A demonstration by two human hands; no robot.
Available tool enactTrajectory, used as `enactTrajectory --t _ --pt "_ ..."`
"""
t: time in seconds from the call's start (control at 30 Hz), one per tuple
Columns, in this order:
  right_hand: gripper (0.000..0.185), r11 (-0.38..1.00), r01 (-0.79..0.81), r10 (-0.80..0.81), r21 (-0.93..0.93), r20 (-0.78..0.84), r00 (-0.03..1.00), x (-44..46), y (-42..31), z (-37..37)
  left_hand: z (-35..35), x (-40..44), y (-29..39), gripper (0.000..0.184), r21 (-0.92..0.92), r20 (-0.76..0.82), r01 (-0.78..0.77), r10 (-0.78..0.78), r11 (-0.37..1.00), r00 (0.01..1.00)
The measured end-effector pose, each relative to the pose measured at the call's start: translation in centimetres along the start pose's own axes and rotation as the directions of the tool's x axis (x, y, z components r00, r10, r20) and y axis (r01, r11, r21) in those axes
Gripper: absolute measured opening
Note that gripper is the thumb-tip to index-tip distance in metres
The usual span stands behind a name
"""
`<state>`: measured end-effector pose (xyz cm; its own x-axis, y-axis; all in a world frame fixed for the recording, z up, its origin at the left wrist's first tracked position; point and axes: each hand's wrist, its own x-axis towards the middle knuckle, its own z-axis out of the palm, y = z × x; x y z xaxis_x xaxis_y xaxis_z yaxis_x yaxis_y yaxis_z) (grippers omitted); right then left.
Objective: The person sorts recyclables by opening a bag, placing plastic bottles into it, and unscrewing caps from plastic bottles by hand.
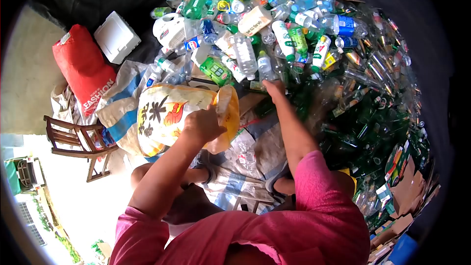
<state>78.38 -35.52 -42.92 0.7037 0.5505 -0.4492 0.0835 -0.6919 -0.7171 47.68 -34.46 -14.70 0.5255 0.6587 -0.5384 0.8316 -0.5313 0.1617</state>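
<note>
My left hand (pixel 203 123) is closed on the rim of a yellow and white woven bag (pixel 162 118) with dark lettering and a red print. The bag lies on its side with its mouth facing right. My right hand (pixel 274 90) reaches to the near edge of the bottle pile, its fingers at the base of a clear bottle (pixel 265 65) with a blue label. Whether those fingers grip the bottle is too small to tell. A green-labelled bottle (pixel 215 70) lies just beyond the bag.
A large heap of plastic bottles (pixel 245 51) spreads ahead, with dark green bottles (pixel 353 132) to the right. At the left are a red sack (pixel 83 66), a white foam box (pixel 116 37) and a wooden chair (pixel 83 140). Cardboard (pixel 408 189) lies at the lower right.
</note>
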Motion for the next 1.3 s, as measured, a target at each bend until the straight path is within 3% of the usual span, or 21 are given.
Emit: enactTrajectory --t 0.07,0.13,0.2,0.3,0.4,0.43,0.5,0.53,0.57,0.6,0.63,0.67,0.7,0.73,0.8,0.83,0.87,0.9,1.17,1.3 --pt "0.035 0.897 -0.291 0.205 0.331 0.271 0.94 -4.4 -0.3 -2.0 0.0 0.3 0.1 0.069 -0.003 -0.054 -0.013 0.013 1.0 0.998" --pt "0.033 0.791 -0.337 0.175 0.511 0.34 0.924 -8.7 0.4 -2.3 -0.5 0.5 0.5 0.069 -0.004 -0.095 -0.031 0.031 1.0 0.995" --pt "0.032 0.698 -0.291 0.04 0.654 0.37 0.928 -12.9 -0.2 -2.8 -1.8 0.0 1.5 0.07 0.006 -0.188 -0.079 0.078 0.997 0.979" --pt "0.026 0.601 -0.205 -0.226 0.772 0.41 0.884 -18.3 -3.4 -5.0 -3.3 0.2 3.4 0.082 -0.16 -0.289 -0.117 0.067 0.98 0.955" --pt "0.03 0.672 -0.07 -0.4 0.737 0.441 0.803 -22.9 -7.9 -8.5 -3.2 1.8 4.2 0.1 -0.447 -0.484 -0.356 0.112 0.821 0.868" --pt "0.032 0.705 0.011 -0.476 0.71 0.462 0.748 -24.6 -9.4 -9.7 -3.3 2.3 4.9 0.096 -0.536 -0.493 -0.33 0.029 0.777 0.869" --pt "0.038 0.739 0.064 -0.509 0.67 0.495 0.704 -26.6 -11.4 -12.5 -2.5 3.1 5.8 0.085 -0.803 -0.521 -0.526 0.101 0.281 0.848" --pt "0.039 0.846 0.107 -0.45 0.522 0.594 0.667 -27.2 -12.0 -14.1 -2.9 2.7 6.5 0.074 -0.844 -0.472 -0.469 0.054 0.262 0.88" --pt "0.041 0.923 0.15 -0.363 0.353 0.677 0.641 -27.8 -12.3 -16.1 -2.4 1.9 7.1 0.072 -0.869 -0.447 -0.463 0.126 0.173 0.886" --pt "0.04 0.942 0.31 -0.303 0.129 0.725 0.618 -28.3 -13.1 -18.5 -1.5 2.1 7.5 0.072 -0.836 -0.473 -0.495 0.147 0.238 0.869" --pt "0.036 0.916 0.399 -0.252 -0.046 0.708 0.66 -28.5 -13.1 -21.0 -1.3 1.6 7.9 0.072 -0.798 -0.494 -0.525 0.176 0.297 0.851" --pt "0.034 0.874 0.483 -0.341 -0.054 0.641 0.688 -26.4 -11.7 -21.8 -0.8 1.3 8.0 0.076 -0.625 -0.5 -0.504 0.19 0.596 0.845" --pt "0.032 0.828 0.553 -0.417 -0.087 0.564 0.713 -24.5 -9.9 -23.4 -2.3 -1.7 8.6 0.082 -0.57 -0.397 -0.46 0.262 0.681 0.88" --pt "0.029 0.906 0.41 -0.413 0.101 0.422 0.807 -26.0 -10.3 -25.2 -2.9 -3.6 9.4 0.088 -0.461 -0.363 -0.471 0.324 0.752 0.874" --pt "0.03 0.888 0.168 -0.272 0.429 0.194 0.942 -28.7 -11.9 -27.0 -1.7 -4.4 10.5 0.086 -0.174 -0.321 -0.478 0.409 0.861 0.854" --pt "0.038 0.87 0.154 -0.245 0.468 0.139 0.96 -28.2 -11.0 -27.1 -1.2 -4.5 10.7 0.08 -0.214 -0.281 -0.506 0.444 0.836 0.851" --pt "0.046 0.908 0.413 -0.414 0.073 0.001 0.91 -27.0 -10.8 -26.7 -1.7 -6.0 11.7 0.076 -0.225 -0.287 -0.516 0.45 0.826 0.846" --pt "0.05 0.774 0.49 -0.579 -0.4 -0.135 0.804 -29.6 -12.2 -27.1 -1.4 -6.2 12.5 0.074 -0.175 -0.309 -0.5 0.435 0.848 0.846" --pt "0.06 0.838 0.369 -0.471 -0.402 -0.189 0.862 -29.9 -11.7 -27.4 -1.1 -6.3 14.4 0.068 0.033 -0.465 -0.546 0.496 0.837 0.733" --pt "0.055 0.861 0.372 -0.464 -0.346 -0.234 0.855 -29.9 -11.5 -28.4 -1.0 -6.7 16.1 0.07 -0.014 -0.428 -0.541 0.484 0.841 0.763"
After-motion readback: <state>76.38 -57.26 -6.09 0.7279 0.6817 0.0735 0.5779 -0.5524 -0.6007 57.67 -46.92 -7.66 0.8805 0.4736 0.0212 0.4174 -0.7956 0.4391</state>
